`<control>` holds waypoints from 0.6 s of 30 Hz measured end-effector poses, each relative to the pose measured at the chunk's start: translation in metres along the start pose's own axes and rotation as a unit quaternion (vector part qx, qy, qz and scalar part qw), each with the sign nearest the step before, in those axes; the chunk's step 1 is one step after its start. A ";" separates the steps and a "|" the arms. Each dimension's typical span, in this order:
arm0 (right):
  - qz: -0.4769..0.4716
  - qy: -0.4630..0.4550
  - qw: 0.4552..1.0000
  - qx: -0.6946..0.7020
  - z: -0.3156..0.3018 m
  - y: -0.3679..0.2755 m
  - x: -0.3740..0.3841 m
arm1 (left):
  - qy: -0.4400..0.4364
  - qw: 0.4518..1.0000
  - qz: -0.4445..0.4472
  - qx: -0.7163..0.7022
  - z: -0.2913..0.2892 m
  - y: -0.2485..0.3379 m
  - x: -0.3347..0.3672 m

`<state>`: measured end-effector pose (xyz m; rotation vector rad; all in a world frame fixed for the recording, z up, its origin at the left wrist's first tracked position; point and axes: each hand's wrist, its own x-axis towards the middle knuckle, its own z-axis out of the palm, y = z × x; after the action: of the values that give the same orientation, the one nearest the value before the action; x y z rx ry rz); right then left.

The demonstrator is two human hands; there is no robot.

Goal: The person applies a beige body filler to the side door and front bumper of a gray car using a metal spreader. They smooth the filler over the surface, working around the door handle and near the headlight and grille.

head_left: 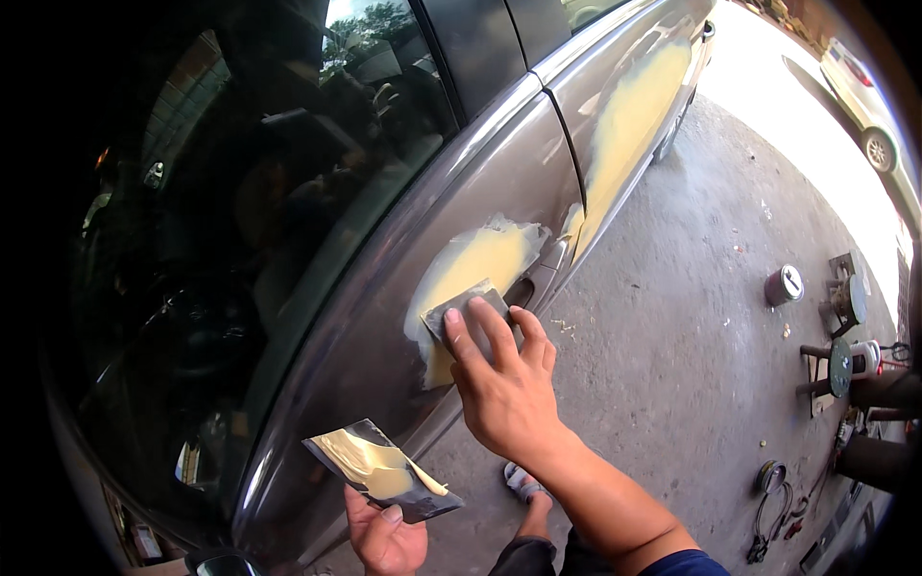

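Observation:
My right hand (pixel 509 384) presses a flat grey putty spreader (pixel 468 312) against the car door, its fingers spread over the blade. Under and around the blade lies a patch of pale yellow body filler (pixel 480 254), thin and ragged at its edges, beside the door handle (pixel 521 291). Lower down, my left hand (pixel 386 542) holds up a dark rectangular mixing plate (pixel 423 509) by its near edge, thumb on top. A thick mound of creamy yellow filler (pixel 360 461) sits on that plate. The brown-grey car door (pixel 384 298) fills the middle.
Another long filler patch (pixel 639 115) covers the panel farther along the car. On the concrete floor (pixel 663 384) at the right stand a tin can (pixel 784 285), small stools (pixel 839 368) and a coiled cable (pixel 771 480). A white car (pixel 869 115) is parked outside.

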<state>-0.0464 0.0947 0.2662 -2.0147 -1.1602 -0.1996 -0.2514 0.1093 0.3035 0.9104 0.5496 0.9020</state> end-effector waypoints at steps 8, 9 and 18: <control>0.000 -0.006 1.000 0.016 0.033 -0.001 -0.061 | -0.010 1.000 -0.020 -0.012 -0.002 0.000 0.008; 0.003 -0.020 1.000 0.014 0.029 -0.001 -0.066 | -0.007 1.000 -0.026 -0.010 -0.001 0.002 0.008; -0.060 -0.147 0.796 0.584 -0.037 0.027 -0.088 | -0.046 0.997 -0.053 -0.029 0.028 0.007 0.018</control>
<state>-0.0665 0.0036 0.2340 -0.8598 -1.1458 0.6613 -0.2236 0.1147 0.3231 0.8584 0.4854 0.7727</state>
